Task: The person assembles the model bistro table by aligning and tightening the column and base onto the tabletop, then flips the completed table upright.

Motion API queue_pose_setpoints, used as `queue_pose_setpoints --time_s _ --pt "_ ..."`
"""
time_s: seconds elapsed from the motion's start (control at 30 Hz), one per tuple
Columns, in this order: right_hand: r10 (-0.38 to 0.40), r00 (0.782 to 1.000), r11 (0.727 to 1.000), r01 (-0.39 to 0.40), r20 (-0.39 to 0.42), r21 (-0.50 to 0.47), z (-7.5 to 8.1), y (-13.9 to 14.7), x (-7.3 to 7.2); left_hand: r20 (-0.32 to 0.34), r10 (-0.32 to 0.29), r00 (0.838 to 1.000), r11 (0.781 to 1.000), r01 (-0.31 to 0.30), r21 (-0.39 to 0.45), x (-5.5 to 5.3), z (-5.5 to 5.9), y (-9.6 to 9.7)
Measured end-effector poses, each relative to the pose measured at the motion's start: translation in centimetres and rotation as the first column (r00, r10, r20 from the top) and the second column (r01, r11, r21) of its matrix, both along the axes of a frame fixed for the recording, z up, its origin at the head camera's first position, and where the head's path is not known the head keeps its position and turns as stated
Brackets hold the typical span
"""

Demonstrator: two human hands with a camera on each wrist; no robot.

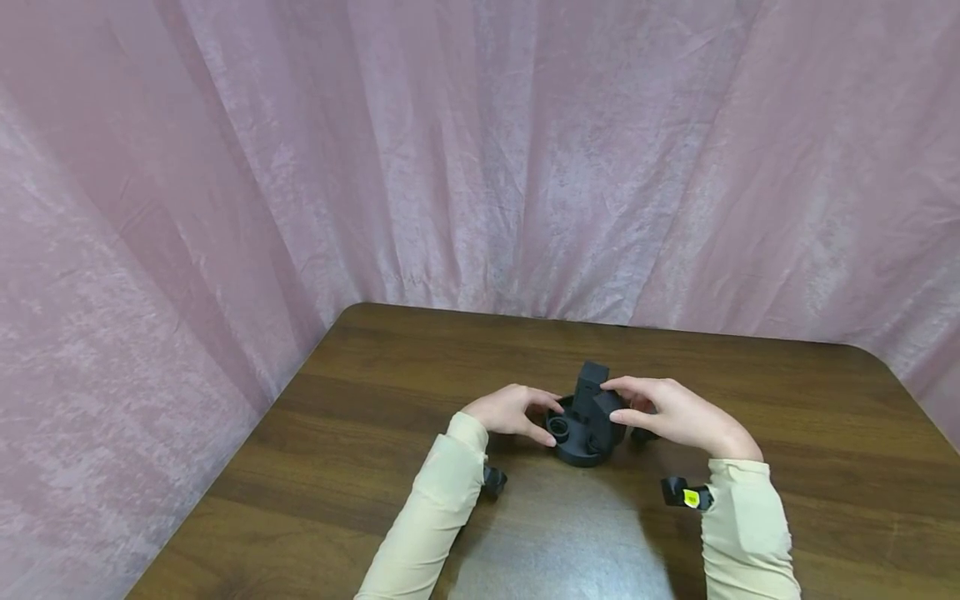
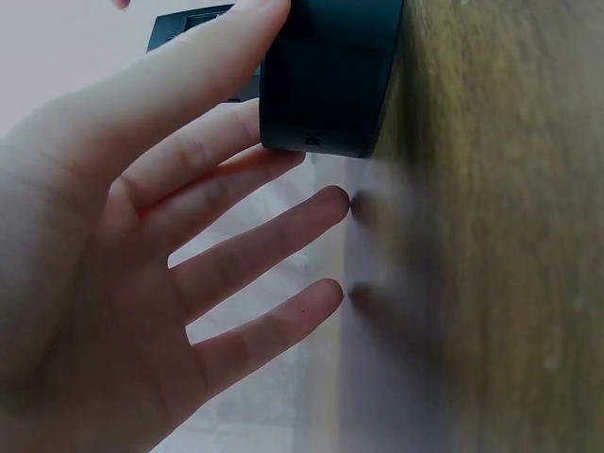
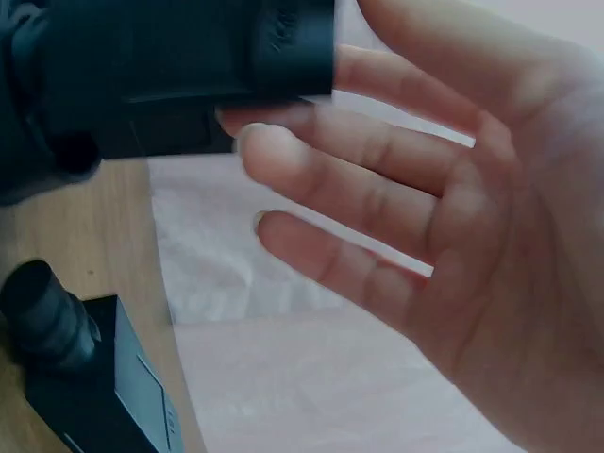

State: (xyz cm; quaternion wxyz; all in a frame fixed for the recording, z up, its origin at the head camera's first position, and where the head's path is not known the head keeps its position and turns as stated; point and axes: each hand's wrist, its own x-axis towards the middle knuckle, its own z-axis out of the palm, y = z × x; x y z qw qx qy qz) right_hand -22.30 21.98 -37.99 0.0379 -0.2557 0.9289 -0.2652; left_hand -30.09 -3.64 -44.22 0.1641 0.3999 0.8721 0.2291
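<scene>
A black round base (image 1: pixel 581 457) with a raised rim and a ring-shaped socket sits on the table. My left hand (image 1: pixel 513 411) pinches its left edge between thumb and forefinger; the left wrist view shows the other fingers spread beside the base's side wall (image 2: pixel 326 94). An upright black block (image 1: pixel 592 380) stands in the base. On the right, my right hand (image 1: pixel 678 414) holds a second black block (image 1: pixel 607 408), tilted over the base, by thumb and fingertips. Whether this block touches the base cannot be made out.
Another black block with a round knob (image 3: pixel 104 377) lies on the table beyond the right hand, mostly hidden in the head view. The brown wooden table (image 1: pixel 315 467) ends at a pink curtain (image 1: pixel 480 167). Small black wrist cameras are strapped under both sleeves.
</scene>
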Motion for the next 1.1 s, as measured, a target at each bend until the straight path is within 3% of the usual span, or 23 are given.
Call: queue_pose_setpoints --time_s 0.17,0.33,0.57,0.87,1.1 --pt "0.039 0.998 0.999 -0.039 -0.05 -0.001 -0.2 -0.3 -0.1 -0.018 0.002 1.0 1.0 -0.002 -0.02 0.1 0.1 0.0" --pt "0.016 0.996 1.0 -0.017 -0.093 -0.004 -0.3 0.3 0.0 -0.044 0.011 0.999 0.999 -0.013 -0.035 0.1 0.2 0.1" --pt "0.037 0.999 0.999 -0.036 0.022 -0.019 -0.3 1.0 0.0 -0.044 0.021 0.999 0.999 -0.023 -0.04 0.2 0.3 0.0" --pt "0.096 0.994 0.995 -0.098 0.057 0.019 -0.4 0.8 0.0 -0.059 0.018 0.998 0.998 -0.021 -0.051 0.2 0.2 0.0" --pt "0.076 0.995 0.997 -0.075 -0.065 0.017 -0.4 0.8 0.0 -0.05 0.016 0.999 0.999 -0.018 -0.042 0.2 0.2 0.1"
